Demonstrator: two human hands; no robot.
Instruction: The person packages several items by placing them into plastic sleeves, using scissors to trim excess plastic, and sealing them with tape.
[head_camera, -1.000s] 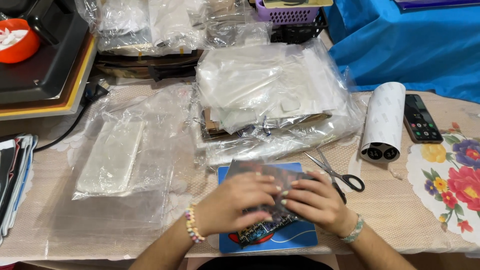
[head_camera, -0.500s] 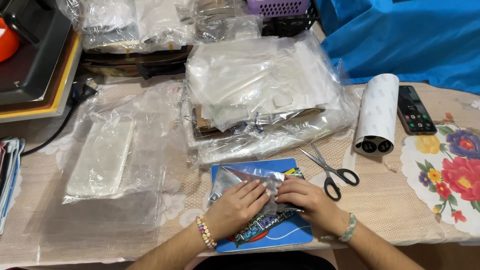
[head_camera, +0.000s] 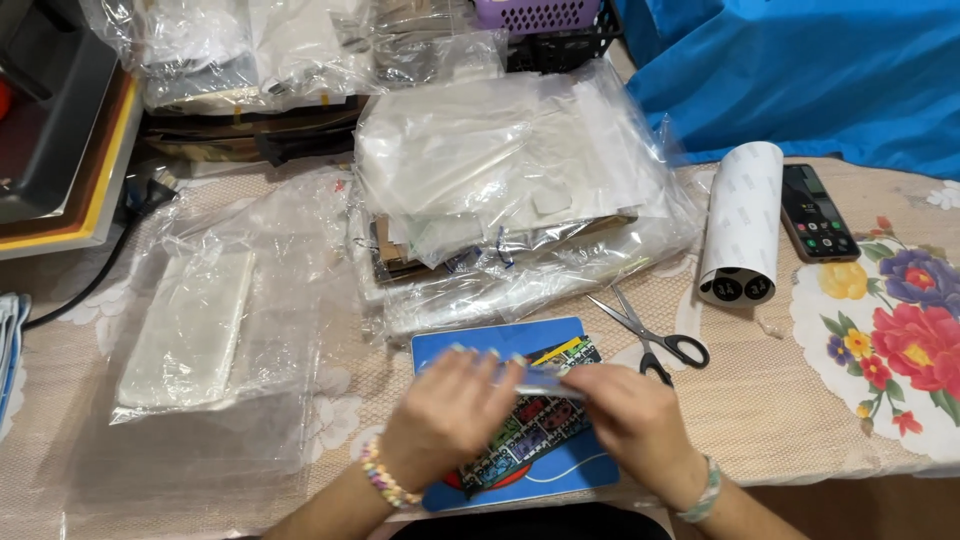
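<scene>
Head view: hands (head_camera: 540, 405) (mid-mat (head_camera: 470, 345)), scissors (head_camera: 655, 335) beside.

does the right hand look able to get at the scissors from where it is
Probably yes. The scissors lie open on the table just beyond the right hand, with nothing between them. But that hand is gripping a clear plastic sleeve together with the left hand.

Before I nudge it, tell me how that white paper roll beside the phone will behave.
The white paper roll lies on its side, so it would probably roll sideways toward the phone or the scissors. It looks hollow, so likely light and easily dented.
</scene>
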